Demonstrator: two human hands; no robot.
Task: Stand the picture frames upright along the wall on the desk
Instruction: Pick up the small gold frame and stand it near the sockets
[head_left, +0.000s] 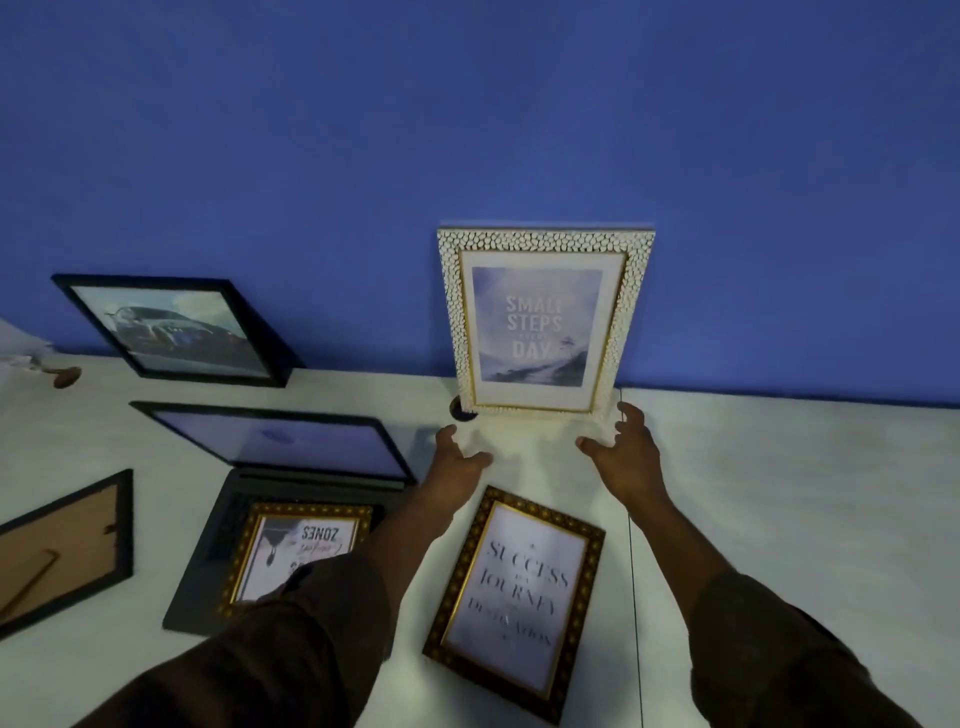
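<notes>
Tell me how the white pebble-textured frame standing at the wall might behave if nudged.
The white pebble-textured frame stands tall on a narrow bottom edge, so a nudge would probably tip it. It looks rigid, not floppy. Its glazed-looking front suggests it is fragile. Both the left hand and right hand are open near it.

1. A white pebbled frame (545, 319) stands upright on the pale desk (779, 493), leaning back against the blue wall (467, 130).
2. Both hands are spread, fingers apart, just in front of its lower corners: the left hand (460, 457) near the left corner, the right hand (626, 441) near the right, holding nothing.
3. A black frame with a car picture (174, 330) leans against the wall further left.
4. A dark gold-patterned frame (517, 600) lies flat between the forearms.
5. A similar frame (293, 551) lies on the keyboard of an open laptop (275, 441).
6. At the left edge, a black frame (62, 545) lies face down, brown backing up.
</notes>
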